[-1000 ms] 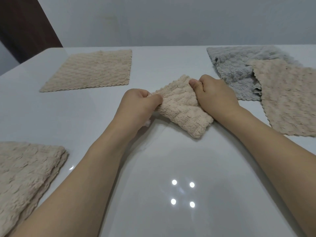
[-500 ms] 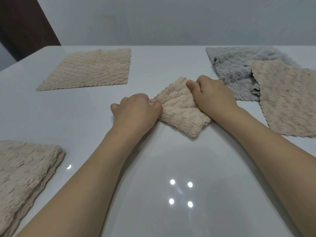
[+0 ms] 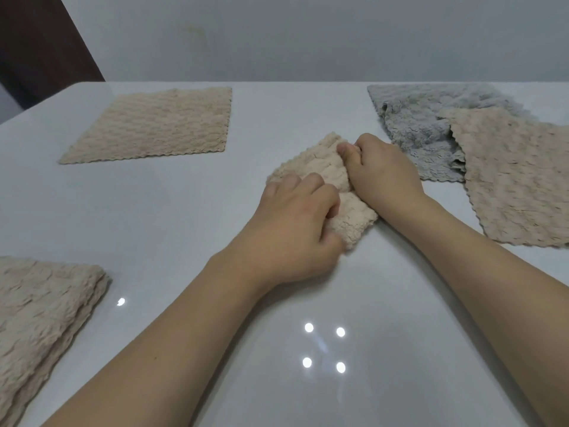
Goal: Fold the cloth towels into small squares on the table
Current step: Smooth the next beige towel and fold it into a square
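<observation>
Mid-table, both hands are gripping the small folded beige waffle-textured towel [image 3: 320,167], bare glossy white table [image 3: 184,211] lying around; the left hand [image 3: 295,223], earlier beside it, is now covering its near half, the right hand [image 3: 381,171] pinching its far corner.

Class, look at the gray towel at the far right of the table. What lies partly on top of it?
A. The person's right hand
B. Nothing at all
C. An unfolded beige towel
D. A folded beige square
C: an unfolded beige towel overlaps the right side of the gray towel, while the right hand sits beside it on the small folded towel.
</observation>
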Demonstrator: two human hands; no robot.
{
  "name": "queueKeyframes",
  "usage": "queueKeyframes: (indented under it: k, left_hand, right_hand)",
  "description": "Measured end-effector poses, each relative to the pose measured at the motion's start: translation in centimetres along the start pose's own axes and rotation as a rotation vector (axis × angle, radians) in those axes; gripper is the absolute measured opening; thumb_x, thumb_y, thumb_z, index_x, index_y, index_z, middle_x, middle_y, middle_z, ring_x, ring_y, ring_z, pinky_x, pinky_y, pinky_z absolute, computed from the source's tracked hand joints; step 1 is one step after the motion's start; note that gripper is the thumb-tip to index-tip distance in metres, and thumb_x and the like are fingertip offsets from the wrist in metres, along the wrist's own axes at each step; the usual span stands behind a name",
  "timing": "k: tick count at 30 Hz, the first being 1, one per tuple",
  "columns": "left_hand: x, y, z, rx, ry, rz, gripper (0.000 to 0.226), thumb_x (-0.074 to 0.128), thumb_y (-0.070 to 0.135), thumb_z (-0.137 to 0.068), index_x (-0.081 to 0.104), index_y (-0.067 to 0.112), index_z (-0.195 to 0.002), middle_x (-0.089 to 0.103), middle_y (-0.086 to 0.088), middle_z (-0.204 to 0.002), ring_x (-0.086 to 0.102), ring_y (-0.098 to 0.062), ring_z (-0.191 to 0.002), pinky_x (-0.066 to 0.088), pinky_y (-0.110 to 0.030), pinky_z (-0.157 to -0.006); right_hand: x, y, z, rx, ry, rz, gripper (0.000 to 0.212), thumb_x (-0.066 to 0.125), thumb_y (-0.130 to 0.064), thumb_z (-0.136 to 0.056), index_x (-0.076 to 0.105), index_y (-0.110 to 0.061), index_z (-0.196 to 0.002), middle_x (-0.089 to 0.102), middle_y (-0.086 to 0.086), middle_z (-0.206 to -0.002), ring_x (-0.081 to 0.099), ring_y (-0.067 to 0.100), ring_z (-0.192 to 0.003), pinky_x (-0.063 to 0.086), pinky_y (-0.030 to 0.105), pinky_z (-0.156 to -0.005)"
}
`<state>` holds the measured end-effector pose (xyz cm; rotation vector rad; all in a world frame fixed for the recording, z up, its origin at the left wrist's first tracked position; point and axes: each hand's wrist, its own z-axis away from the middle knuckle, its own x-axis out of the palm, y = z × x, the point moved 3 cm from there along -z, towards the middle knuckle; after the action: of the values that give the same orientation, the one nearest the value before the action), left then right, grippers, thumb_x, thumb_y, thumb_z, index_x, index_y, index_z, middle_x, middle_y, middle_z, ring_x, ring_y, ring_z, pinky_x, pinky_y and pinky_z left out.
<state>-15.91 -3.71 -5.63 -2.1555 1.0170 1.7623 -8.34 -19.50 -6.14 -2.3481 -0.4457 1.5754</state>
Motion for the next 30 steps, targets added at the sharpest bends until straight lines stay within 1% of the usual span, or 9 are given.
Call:
queueKeyframes:
  k: [3,5,8,12,16,20,23,26,30]
  left_hand:
    - [0.9,0.1,-0.1,-0.135,0.007,-0.066,0.053,0.040,0.078,-0.072,0.043,0.028,-0.087,0.042,0.013,-0.093,0.035,-0.015,-0.091,0.029,-0.032,-0.089]
    - [1.2,0.4,-0.2,-0.150,0.019,-0.157,0.063,0.038,0.088,-0.068,0.039,0.028,-0.087,0.040,0.012,-0.094,0.035,-0.015,-0.092,0.030,-0.033,-0.088]
    - [1.2,0.5,-0.3,-0.149,0.129,-0.214,0.046,0.040,0.071,-0.079,0.041,0.025,-0.086,0.042,0.009,-0.091,0.037,-0.018,-0.088,0.032,-0.036,-0.083]
    - [1.3,0.9,-0.3,-0.111,0.233,-0.244,0.028,0.037,0.049,-0.075,0.039,0.022,-0.081,0.041,0.006,-0.082,0.037,-0.021,-0.077,0.028,-0.035,-0.071]
    - [1.5,1.4,-0.5,-0.174,0.340,-0.275,0.031,0.044,0.050,-0.079,0.040,0.021,-0.071,0.041,0.003,-0.073,0.036,-0.023,-0.068,0.028,-0.034,-0.067]
    - [1.7,1.7,-0.7,-0.176,0.318,-0.314,0.027,0.046,0.042,-0.076,0.055,0.017,-0.074,0.052,-0.005,-0.079,0.045,-0.026,-0.072,0.031,-0.037,-0.067]
    - [1.8,1.7,-0.7,-0.137,0.300,-0.301,0.014,0.050,0.025,-0.072,0.052,0.015,-0.082,0.051,-0.006,-0.084,0.045,-0.028,-0.076,0.028,-0.036,-0.065]
    - [1.3,1.2,-0.9,-0.168,0.239,-0.279,0.019,0.050,0.019,-0.073,0.055,0.016,-0.092,0.052,-0.004,-0.093,0.048,-0.029,-0.083,0.027,-0.035,-0.064]
    - [1.0,0.5,-1.0,-0.263,0.132,-0.177,0.027,0.052,0.015,-0.080,0.051,0.020,-0.106,0.047,-0.001,-0.109,0.042,-0.027,-0.100,0.037,-0.038,-0.077]
  right_hand:
    - [0.0,0.0,0.0,0.000,-0.007,-0.005,0.038,0.031,-0.048,-0.101,0.042,-0.015,-0.086,0.063,0.015,-0.096,0.055,0.036,-0.088,0.031,0.036,-0.065]
    - [0.0,-0.1,0.0,-0.001,-0.011,-0.007,0.038,0.031,-0.047,-0.101,0.042,-0.015,-0.086,0.063,0.015,-0.095,0.054,0.034,-0.087,0.031,0.036,-0.065]
    - [0.0,-0.1,0.0,0.002,-0.011,-0.012,0.038,0.031,-0.048,-0.101,0.043,-0.015,-0.086,0.063,0.013,-0.094,0.050,0.032,-0.082,0.030,0.036,-0.065]
    - [0.0,-0.1,0.0,0.007,-0.018,-0.009,0.038,0.031,-0.048,-0.101,0.044,-0.015,-0.086,0.062,0.012,-0.092,0.045,0.029,-0.078,0.031,0.036,-0.065]
    - [0.1,-0.3,-0.1,0.012,-0.016,0.031,0.036,0.031,-0.047,-0.101,0.044,-0.016,-0.088,0.063,0.013,-0.095,0.052,0.033,-0.086,0.031,0.036,-0.066]
    - [0.2,-0.5,0.0,0.006,-0.012,0.079,0.037,0.030,-0.045,-0.102,0.046,-0.014,-0.092,0.064,0.015,-0.097,0.056,0.035,-0.091,0.031,0.036,-0.065]
    - [0.2,-0.7,0.0,0.016,-0.003,0.094,0.035,0.029,-0.044,-0.102,0.043,-0.014,-0.090,0.064,0.015,-0.096,0.056,0.035,-0.090,0.031,0.036,-0.065]
    - [0.3,-0.7,0.0,0.029,0.009,0.108,0.037,0.029,-0.044,-0.102,0.046,-0.012,-0.094,0.064,0.017,-0.098,0.057,0.037,-0.091,0.031,0.036,-0.065]
    - [0.5,-0.7,-0.1,0.049,0.013,0.154,0.043,0.029,-0.041,-0.103,0.051,-0.005,-0.109,0.063,0.019,-0.104,0.058,0.039,-0.095,0.033,0.037,-0.066]
